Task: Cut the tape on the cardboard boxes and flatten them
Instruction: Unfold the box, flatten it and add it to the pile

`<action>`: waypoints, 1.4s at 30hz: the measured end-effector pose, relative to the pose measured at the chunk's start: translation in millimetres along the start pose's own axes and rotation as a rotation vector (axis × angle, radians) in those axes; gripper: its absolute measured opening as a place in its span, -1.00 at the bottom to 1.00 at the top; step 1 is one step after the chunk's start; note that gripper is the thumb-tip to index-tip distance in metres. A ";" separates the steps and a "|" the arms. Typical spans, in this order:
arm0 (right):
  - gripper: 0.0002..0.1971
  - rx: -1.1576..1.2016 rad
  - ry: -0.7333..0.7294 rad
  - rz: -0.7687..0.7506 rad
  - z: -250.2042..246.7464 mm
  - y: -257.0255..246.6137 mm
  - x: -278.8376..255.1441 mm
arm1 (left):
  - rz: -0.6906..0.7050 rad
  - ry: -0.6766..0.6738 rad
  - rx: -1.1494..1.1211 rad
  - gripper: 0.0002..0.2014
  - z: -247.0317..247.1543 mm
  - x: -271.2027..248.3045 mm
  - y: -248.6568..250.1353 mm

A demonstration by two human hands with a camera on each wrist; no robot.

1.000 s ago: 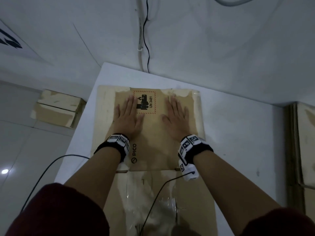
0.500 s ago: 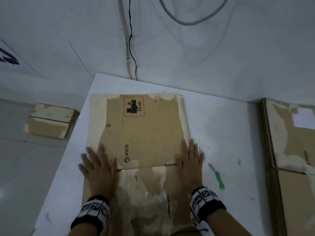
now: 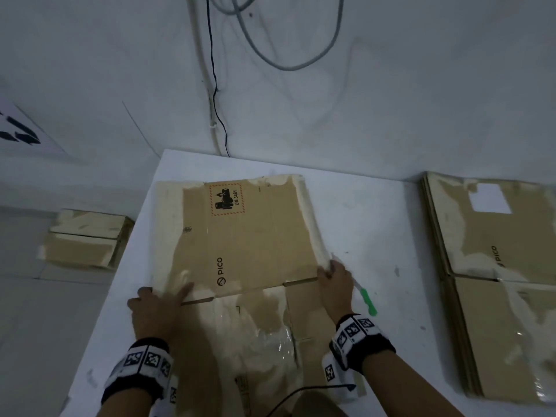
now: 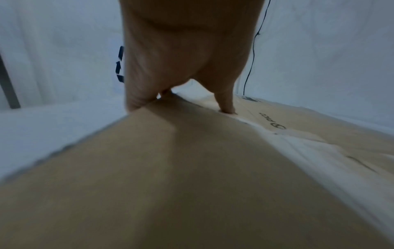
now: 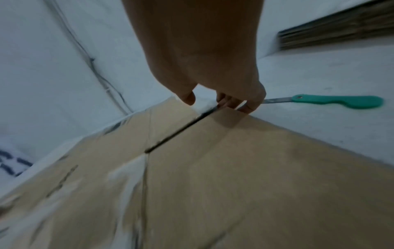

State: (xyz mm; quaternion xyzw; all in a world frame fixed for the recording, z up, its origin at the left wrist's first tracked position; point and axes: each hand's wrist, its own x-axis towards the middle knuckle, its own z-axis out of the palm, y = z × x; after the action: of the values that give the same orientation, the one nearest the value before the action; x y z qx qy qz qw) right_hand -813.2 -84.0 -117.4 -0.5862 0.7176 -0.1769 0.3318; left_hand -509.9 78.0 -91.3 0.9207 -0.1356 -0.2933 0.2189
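Gripping the flattened box (image 3: 246, 236) edges now, left hand (image 3: 153, 311), right hand (image 3: 335, 284).

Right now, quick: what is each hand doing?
Left hand: grips the left edge of the flattened box.
Right hand: grips the box's right edge, beside the green-handled knife.

The flat box (image 3: 246, 236) lies on the counter (image 3: 370, 212), in the middle. The left hand (image 3: 156, 311) holds its edge at 7 o'clock, the right hand (image 3: 335, 284) at 4 o'clock. The knife (image 3: 365, 297) lies just beside the right hand. A pile of flat boxes (image 3: 493, 281) sits at 3 o'clock. Another box (image 3: 84, 239) is on the floor at 9 o'clock.
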 end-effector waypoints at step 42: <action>-0.55 0.165 0.314 -0.050 -537.3 256.9 182.4 | 0.544 -0.498 -0.590 -0.76 315.4 -361.8 341.8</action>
State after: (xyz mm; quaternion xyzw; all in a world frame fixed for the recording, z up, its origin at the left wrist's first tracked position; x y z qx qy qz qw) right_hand -1383.3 -267.2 53.8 -0.5400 0.7288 -0.3327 0.2580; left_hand -1026.7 -183.7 16.7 0.6519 -0.3310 -0.4632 0.5010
